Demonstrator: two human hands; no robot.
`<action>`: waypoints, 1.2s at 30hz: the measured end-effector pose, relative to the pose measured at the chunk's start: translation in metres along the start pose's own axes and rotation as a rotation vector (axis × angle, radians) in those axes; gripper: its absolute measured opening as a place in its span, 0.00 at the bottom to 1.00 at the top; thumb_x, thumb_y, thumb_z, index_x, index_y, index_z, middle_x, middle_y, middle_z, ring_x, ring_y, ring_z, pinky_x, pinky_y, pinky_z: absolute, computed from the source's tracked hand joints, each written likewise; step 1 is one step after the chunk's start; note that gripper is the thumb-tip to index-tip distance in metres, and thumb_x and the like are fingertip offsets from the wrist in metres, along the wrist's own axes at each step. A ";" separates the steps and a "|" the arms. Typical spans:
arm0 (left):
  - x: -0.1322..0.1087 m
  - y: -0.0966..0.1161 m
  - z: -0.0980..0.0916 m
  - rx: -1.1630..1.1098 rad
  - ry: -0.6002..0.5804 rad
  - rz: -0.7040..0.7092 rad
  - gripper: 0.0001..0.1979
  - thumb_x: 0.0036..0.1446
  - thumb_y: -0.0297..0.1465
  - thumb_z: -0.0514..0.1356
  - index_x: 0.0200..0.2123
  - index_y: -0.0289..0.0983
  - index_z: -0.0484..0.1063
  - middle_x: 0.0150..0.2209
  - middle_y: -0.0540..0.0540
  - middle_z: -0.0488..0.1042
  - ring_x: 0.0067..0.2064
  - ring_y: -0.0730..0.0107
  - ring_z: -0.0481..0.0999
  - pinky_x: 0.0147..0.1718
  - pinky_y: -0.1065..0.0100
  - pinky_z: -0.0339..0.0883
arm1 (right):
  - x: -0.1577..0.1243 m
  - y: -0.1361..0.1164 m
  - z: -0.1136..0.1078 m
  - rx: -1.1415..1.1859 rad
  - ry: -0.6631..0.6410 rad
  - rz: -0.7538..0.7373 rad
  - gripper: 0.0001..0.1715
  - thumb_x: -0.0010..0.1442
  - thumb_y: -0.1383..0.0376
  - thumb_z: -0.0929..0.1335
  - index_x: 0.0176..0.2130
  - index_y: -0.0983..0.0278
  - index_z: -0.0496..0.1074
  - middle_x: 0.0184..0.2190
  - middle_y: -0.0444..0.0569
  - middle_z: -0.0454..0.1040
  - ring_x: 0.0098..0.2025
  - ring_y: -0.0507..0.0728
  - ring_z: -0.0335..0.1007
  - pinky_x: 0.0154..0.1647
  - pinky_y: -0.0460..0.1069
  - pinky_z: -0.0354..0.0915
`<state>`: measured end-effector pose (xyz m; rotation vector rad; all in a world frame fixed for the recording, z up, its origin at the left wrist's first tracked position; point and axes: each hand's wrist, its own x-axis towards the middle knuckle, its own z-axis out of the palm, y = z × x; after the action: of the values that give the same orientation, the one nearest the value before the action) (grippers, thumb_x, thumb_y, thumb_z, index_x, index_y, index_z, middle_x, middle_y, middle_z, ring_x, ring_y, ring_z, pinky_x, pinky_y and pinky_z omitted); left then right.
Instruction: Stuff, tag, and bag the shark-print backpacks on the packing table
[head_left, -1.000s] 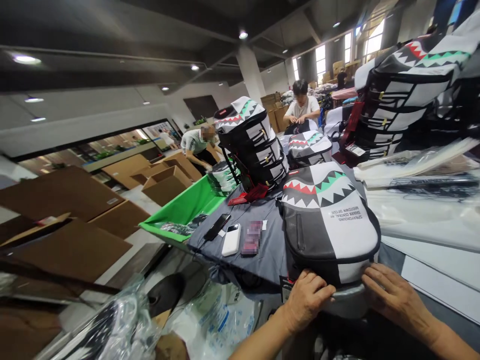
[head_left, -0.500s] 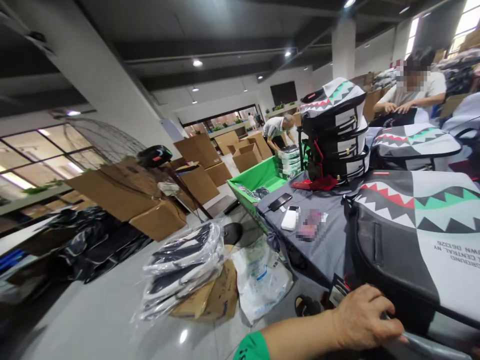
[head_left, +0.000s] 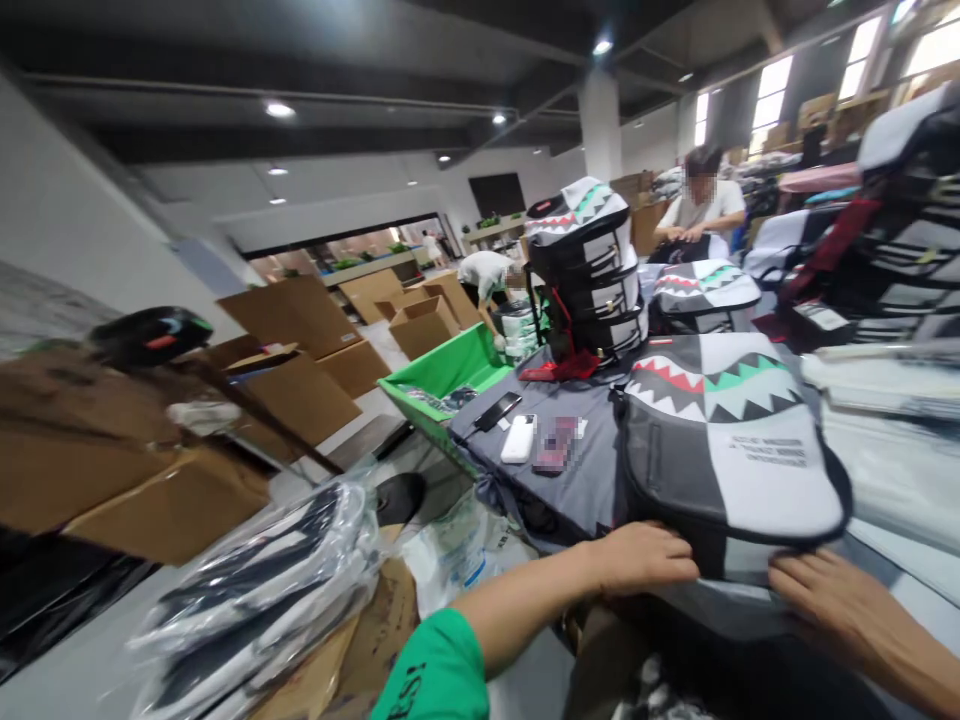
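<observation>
A backpack (head_left: pixel 750 455) in black, grey and white, with a red and green zigzag pattern, lies flat on the table in front of me. At its near end my left hand (head_left: pixel 649 558) has its fingers bent and closed on the edge of what looks like a clear plastic bag (head_left: pixel 731 597). My right hand (head_left: pixel 821 590) is at the near right corner of the backpack, fingers curled against the same edge. The fingertips are partly hidden and blurred.
Stacked backpacks (head_left: pixel 585 275) stand behind, and more pile up at the right. Phones (head_left: pixel 519 438) lie on the grey cloth (head_left: pixel 480 470). Plastic-wrapped bags (head_left: pixel 262 590) sit at left. Two people work beyond, one by a green bin (head_left: pixel 420 385).
My view has swung right. My right hand has come into sight at the backpack's near right corner. My left hand stays at its near end.
</observation>
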<state>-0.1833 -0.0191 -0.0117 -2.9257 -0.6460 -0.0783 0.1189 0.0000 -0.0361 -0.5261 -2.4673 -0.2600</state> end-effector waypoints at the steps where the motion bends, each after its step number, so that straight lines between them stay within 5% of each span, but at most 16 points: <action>1: 0.002 -0.004 -0.014 -0.042 -0.009 -0.013 0.07 0.64 0.31 0.63 0.46 0.37 0.74 0.40 0.48 0.77 0.42 0.70 0.75 0.36 0.68 0.65 | 0.013 0.001 -0.013 0.017 -0.035 -0.013 0.13 0.50 0.74 0.63 0.35 0.57 0.64 0.29 0.43 0.73 0.28 0.56 0.70 0.30 0.52 0.61; 6: 0.013 -0.027 -0.127 -0.267 0.084 -0.098 0.13 0.59 0.33 0.68 0.42 0.37 0.69 0.40 0.49 0.74 0.42 0.71 0.73 0.42 0.70 0.65 | 0.084 0.029 -0.098 0.145 -0.146 0.010 0.05 0.59 0.67 0.67 0.35 0.58 0.64 0.32 0.45 0.73 0.31 0.56 0.69 0.32 0.51 0.60; 9: 0.023 -0.030 -0.188 -0.250 0.180 -0.186 0.19 0.56 0.41 0.70 0.39 0.37 0.66 0.38 0.51 0.72 0.40 0.71 0.71 0.39 0.72 0.64 | 0.120 0.040 -0.141 0.032 -0.012 -0.035 0.08 0.63 0.64 0.66 0.33 0.59 0.61 0.27 0.43 0.69 0.26 0.54 0.64 0.27 0.50 0.56; 12: 0.035 -0.031 -0.214 -0.086 0.231 -0.294 0.21 0.58 0.46 0.67 0.35 0.37 0.64 0.35 0.52 0.70 0.37 0.71 0.70 0.35 0.71 0.62 | 0.140 0.039 -0.160 -0.145 0.181 -0.036 0.08 0.65 0.61 0.65 0.33 0.59 0.60 0.26 0.43 0.67 0.25 0.54 0.61 0.26 0.50 0.54; 17: 0.046 -0.037 -0.207 0.269 0.284 -0.272 0.07 0.69 0.29 0.54 0.36 0.36 0.64 0.34 0.48 0.71 0.36 0.67 0.71 0.35 0.67 0.62 | 0.139 0.035 -0.158 -0.185 0.148 0.017 0.15 0.64 0.54 0.69 0.33 0.59 0.61 0.24 0.42 0.66 0.25 0.54 0.61 0.25 0.49 0.53; 19: 0.048 -0.038 -0.204 0.360 0.288 -0.270 0.09 0.68 0.24 0.49 0.35 0.37 0.64 0.33 0.48 0.71 0.36 0.66 0.71 0.35 0.66 0.61 | 0.135 0.037 -0.155 -0.154 0.150 0.001 0.13 0.65 0.57 0.68 0.33 0.59 0.61 0.25 0.43 0.66 0.25 0.54 0.61 0.25 0.49 0.54; 22: 0.047 -0.033 -0.207 0.244 0.255 -0.242 0.08 0.69 0.34 0.55 0.37 0.37 0.63 0.34 0.50 0.73 0.36 0.68 0.73 0.37 0.67 0.62 | 0.130 0.040 -0.148 -0.182 0.250 0.045 0.04 0.63 0.65 0.63 0.35 0.59 0.61 0.26 0.44 0.66 0.27 0.55 0.61 0.27 0.49 0.56; 25: 0.042 -0.028 -0.210 0.121 0.194 -0.171 0.23 0.60 0.49 0.65 0.39 0.37 0.62 0.35 0.51 0.74 0.36 0.70 0.73 0.39 0.68 0.63 | 0.128 0.039 -0.142 -0.266 0.308 0.082 0.02 0.60 0.67 0.62 0.37 0.60 0.61 0.27 0.45 0.67 0.28 0.56 0.61 0.29 0.50 0.58; 27: 0.038 -0.030 -0.206 0.143 0.196 -0.156 0.22 0.59 0.47 0.66 0.38 0.38 0.62 0.35 0.51 0.74 0.36 0.70 0.73 0.39 0.68 0.62 | 0.128 0.037 -0.141 -0.251 0.295 0.055 0.03 0.60 0.66 0.63 0.34 0.59 0.60 0.25 0.44 0.66 0.26 0.56 0.61 0.26 0.50 0.57; 31: 0.034 -0.045 -0.185 0.232 0.374 -0.158 0.05 0.67 0.28 0.57 0.36 0.37 0.63 0.32 0.50 0.72 0.35 0.70 0.71 0.37 0.68 0.61 | 0.125 0.033 -0.152 -0.180 0.117 -0.033 0.14 0.55 0.58 0.72 0.38 0.59 0.66 0.31 0.47 0.75 0.30 0.58 0.70 0.26 0.50 0.64; 34: 0.036 -0.053 -0.174 0.400 0.539 -0.125 0.11 0.65 0.21 0.50 0.30 0.38 0.62 0.28 0.50 0.68 0.31 0.69 0.68 0.33 0.66 0.57 | 0.126 0.033 -0.164 -0.170 0.062 -0.129 0.19 0.58 0.63 0.71 0.49 0.59 0.67 0.41 0.50 0.78 0.38 0.59 0.76 0.33 0.49 0.70; 36: 0.036 -0.051 -0.172 0.396 0.525 -0.141 0.09 0.64 0.23 0.52 0.30 0.38 0.62 0.28 0.50 0.68 0.30 0.70 0.67 0.33 0.65 0.57 | 0.130 0.033 -0.167 -0.147 0.062 -0.128 0.16 0.59 0.71 0.67 0.47 0.58 0.67 0.39 0.48 0.78 0.36 0.56 0.76 0.32 0.46 0.70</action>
<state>-0.1756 0.0153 0.1674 -2.3327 -0.6785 -0.6303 0.1225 0.0197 0.1774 -0.4150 -2.4369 -0.5044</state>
